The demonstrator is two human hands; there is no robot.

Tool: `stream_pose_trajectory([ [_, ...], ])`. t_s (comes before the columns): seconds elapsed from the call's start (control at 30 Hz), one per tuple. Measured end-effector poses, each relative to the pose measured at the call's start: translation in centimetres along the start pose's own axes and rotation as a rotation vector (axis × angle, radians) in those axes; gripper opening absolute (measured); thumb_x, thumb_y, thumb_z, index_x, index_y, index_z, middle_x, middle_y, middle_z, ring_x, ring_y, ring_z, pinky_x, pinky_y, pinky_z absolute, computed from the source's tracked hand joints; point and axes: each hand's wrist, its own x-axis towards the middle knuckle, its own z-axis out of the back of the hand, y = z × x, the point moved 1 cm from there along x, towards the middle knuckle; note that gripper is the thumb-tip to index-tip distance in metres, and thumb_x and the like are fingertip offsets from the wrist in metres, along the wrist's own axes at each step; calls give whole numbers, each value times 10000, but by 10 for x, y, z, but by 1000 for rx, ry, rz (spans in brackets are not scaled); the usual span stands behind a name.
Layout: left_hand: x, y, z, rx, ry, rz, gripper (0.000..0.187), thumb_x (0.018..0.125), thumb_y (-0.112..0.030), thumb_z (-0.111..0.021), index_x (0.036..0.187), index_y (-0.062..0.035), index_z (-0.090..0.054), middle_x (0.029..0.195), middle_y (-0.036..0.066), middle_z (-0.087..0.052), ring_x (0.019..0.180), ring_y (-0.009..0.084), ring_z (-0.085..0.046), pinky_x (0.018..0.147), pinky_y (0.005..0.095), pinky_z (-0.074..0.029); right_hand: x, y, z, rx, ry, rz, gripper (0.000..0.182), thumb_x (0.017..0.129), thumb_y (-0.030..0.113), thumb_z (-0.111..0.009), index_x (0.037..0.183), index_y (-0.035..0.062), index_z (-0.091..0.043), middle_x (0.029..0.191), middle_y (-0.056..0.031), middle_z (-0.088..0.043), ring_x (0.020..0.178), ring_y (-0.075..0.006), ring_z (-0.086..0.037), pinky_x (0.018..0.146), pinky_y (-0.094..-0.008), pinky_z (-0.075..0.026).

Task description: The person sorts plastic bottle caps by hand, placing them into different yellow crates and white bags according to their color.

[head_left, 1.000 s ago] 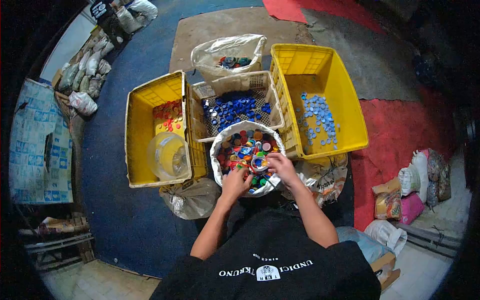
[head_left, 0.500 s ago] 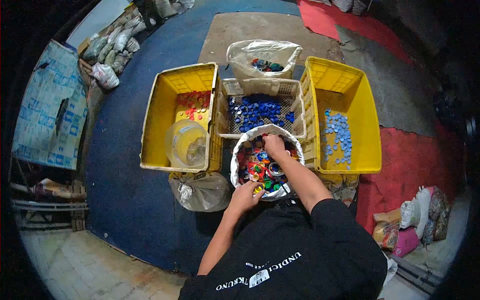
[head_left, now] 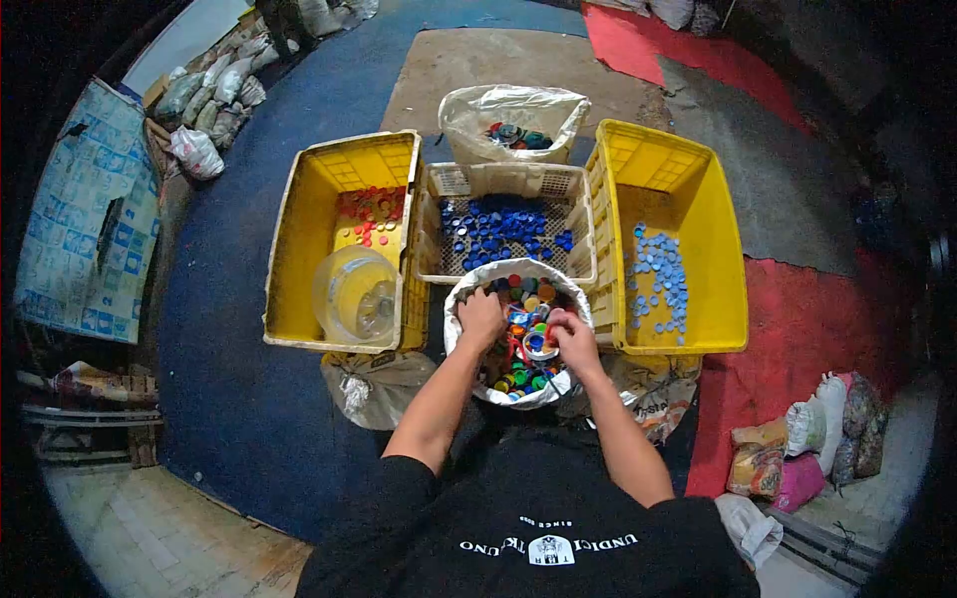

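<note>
Bottle caps [head_left: 538, 383] could spill if the left hand [head_left: 481, 319] or right hand [head_left: 576, 344] drags the white sack [head_left: 564, 386] rim; whether their fingers grip anything is indeterminable.

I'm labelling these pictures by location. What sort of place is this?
Likely a sorting workshop or storeroom: red caps sit in a yellow crate, dark blue caps in a white crate, and stuffed sacks are heaped at the side.

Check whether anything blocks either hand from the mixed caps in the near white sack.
Nothing visible does: the left hand and the right hand are at the open mouth of the near white sack, among or just above the mixed caps.
</note>
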Motion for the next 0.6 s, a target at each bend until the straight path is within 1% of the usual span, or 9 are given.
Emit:
stream_pose_trajectory([
  [0.1, 7, -3, 7, -28, 77, 28, 230, 841, -210, -579, 984, -73, -696, 1146, 157, -611, 997, 322, -641, 824, 492, -500, -24, -3, 11, 357, -40, -406, 149, 893, 63, -466, 819, 25, -590, 741, -69, -588, 627, -144, -578, 570, -290, -478],
  [0.17, 7, -3, 5, -2, 80, -14, 204, 824, -158, -570, 951, -73, -704, 1077, 136, -649, 942, 312, -666, 785, 474, -520, -32, 2, 13, 488, -87, -340, 178, 874, 74, -430, 745, 38, -547, 666, -77, -530, 513, -144, -484, 475, -285, -402],
  [0.23, 10, -1, -4, 13, 21, -79, 184, 814, -140, -564, 912, -75, -706, 1028, 129, -666, 929, 311, -668, 769, 474, -526, -34, 5, 16, 734, -26, -557, 174, 832, 63, -421, 680, 50, -504, 608, -58, -448, 464, -129, -367, 440, -274, -317],
  [0.27, 13, 1, -7, 16, 21, -82, 184, 814, -140, -564, 912, -75, -706, 1028, 129, -666, 929, 311, -668, 769, 474, -526, -34, 7, 13, 657, 2, -548, 185, 799, 69, -408, 621, 66, -461, 575, -39, -382, 448, -115, -273, 413, -269, -245],
  [0.37, 18, 6, -12, -63, 12, -86, 288, 758, -266, -682, 956, -57, -680, 987, 171, -665, 937, 341, -659, 773, 499, -521, -20, -4, 13, 534, 76, -600, 188, 783, 72, -409, 604, 69, -467, 564, -36, -372, 435, -116, -272, 388, -269, -221],
  [0.43, 10, 3, -6, -195, -91, -44, 314, 760, -232, -661, 1015, -55, -622, 930, 177, -657, 889, 349, -660, 768, 495, -524, -6, 4, 6, 490, 61, -605, 183, 769, 91, -420, 600, 64, -483, 557, -37, -378, 422, -122, -287, 370, -265, -219],
  [0.5, 4, 1, 4, -246, -132, -67, 374, 751, -248, -680, 1055, -47, -596, 924, 186, -647, 891, 357, -650, 779, 487, -519, 13, 15, 1, 87, 12, -526, 237, 791, 151, -437, 621, 24, -541, 571, -69, -463, 424, -156, -404, 363, -284, -281],
  [0.57, -14, 4, 14, -284, -165, -91, 437, 742, -263, -699, 1094, -39, -569, 917, 194, -636, 892, 364, -640, 790, 479, -514, 48, -4, -4, -488, 91, -267, 384, 835, 329, -458, 745, 32, -684, 762, -214, -668, 624, -321, -651, 616, -447, -499],
  [0.6, -28, 6, 17, -457, -222, -125, 437, 746, -255, -697, 1105, -34, -584, 921, 195, -628, 891, 355, -630, 795, 457, -510, 62, -4, -17, -613, 75, -183, 386, 838, 340, -458, 750, 46, -693, 799, -245, -664, 692, -360, -653, 692, -472, -496],
])
